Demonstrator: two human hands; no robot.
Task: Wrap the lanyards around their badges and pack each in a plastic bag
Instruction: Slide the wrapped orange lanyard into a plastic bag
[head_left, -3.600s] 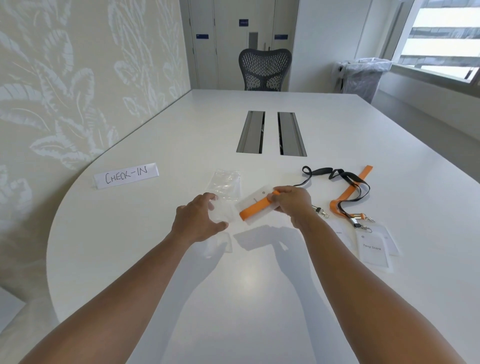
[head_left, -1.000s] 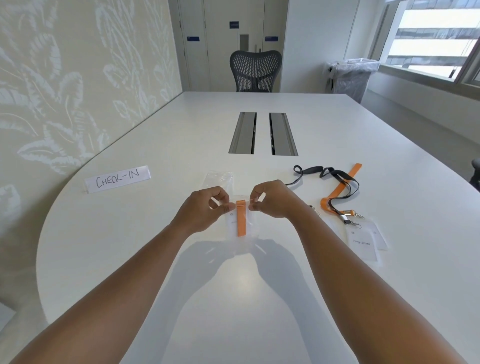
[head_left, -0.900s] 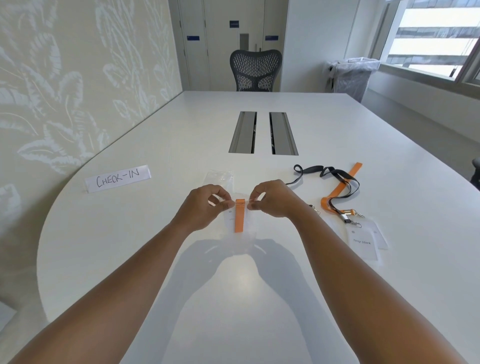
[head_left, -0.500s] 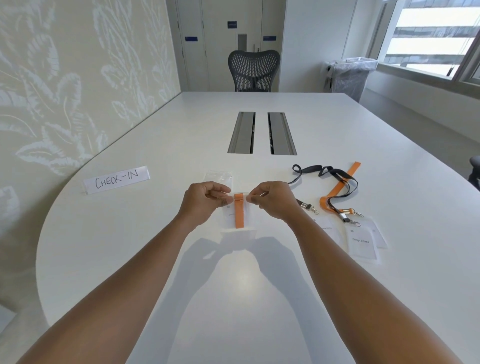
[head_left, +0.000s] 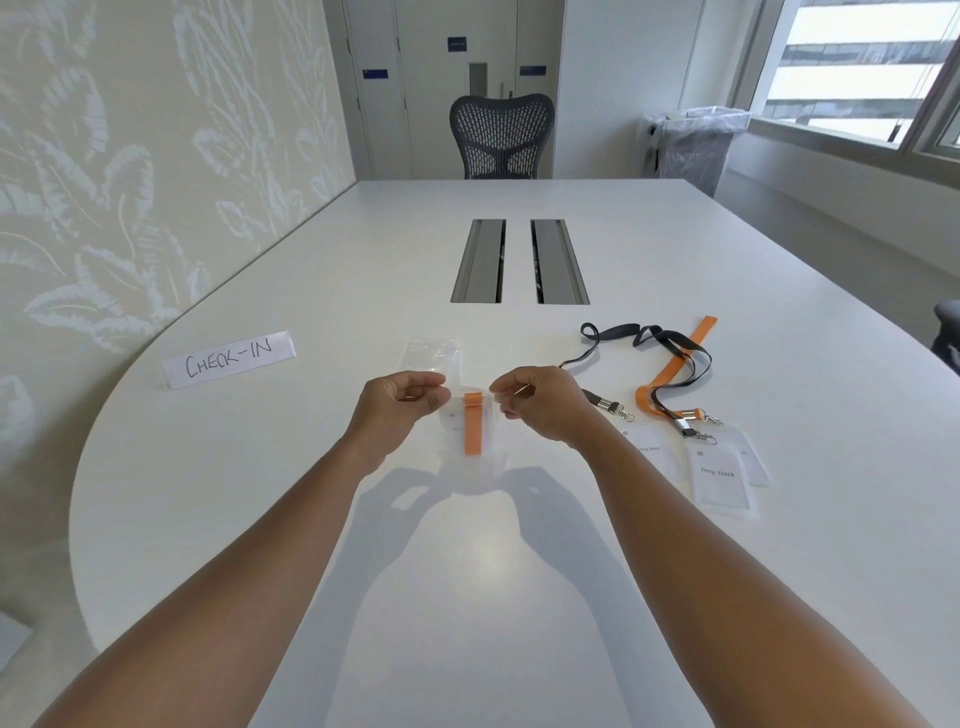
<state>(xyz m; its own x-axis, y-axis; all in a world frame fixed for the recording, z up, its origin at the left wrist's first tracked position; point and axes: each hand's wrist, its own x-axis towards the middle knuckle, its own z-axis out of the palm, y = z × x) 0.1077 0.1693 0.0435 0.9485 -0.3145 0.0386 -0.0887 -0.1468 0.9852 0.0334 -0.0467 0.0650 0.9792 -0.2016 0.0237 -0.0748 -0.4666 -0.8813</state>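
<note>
White conference table (head_left: 519, 597) — rounded near end, two grey cable hatches (head_left: 519, 261) set side by side along its middle.

Black mesh office chair (head_left: 501, 136) at the far end of the table.

Bin lined with clear plastic (head_left: 696, 145) by the window, right of the table's far end.

Paper sign reading "CHECK-IN" (head_left: 228, 358), flat on the table to the left.

Black lanyard (head_left: 644, 338) and orange lanyard (head_left: 675, 364), loose and crossing each other on the table to the right; their metal clips lead to name badges (head_left: 719, 475) lying flat and overlapping, one printed "Tony Stark".

Left hand (head_left: 397, 405) and right hand (head_left: 540, 402), raised just above the table near its middle. Each pinches an upper corner of one clear plastic bag (head_left: 491, 441) between thumb and fingertips, fingers curled, so the bag hangs between them.

Wrapped badge (head_left: 457, 426) — inside the held bag, bound by an orange lanyard band (head_left: 473, 426) running upright down its front.

Spare clear plastic bags (head_left: 434, 353), lying flat on the table just beyond the hands.
</note>
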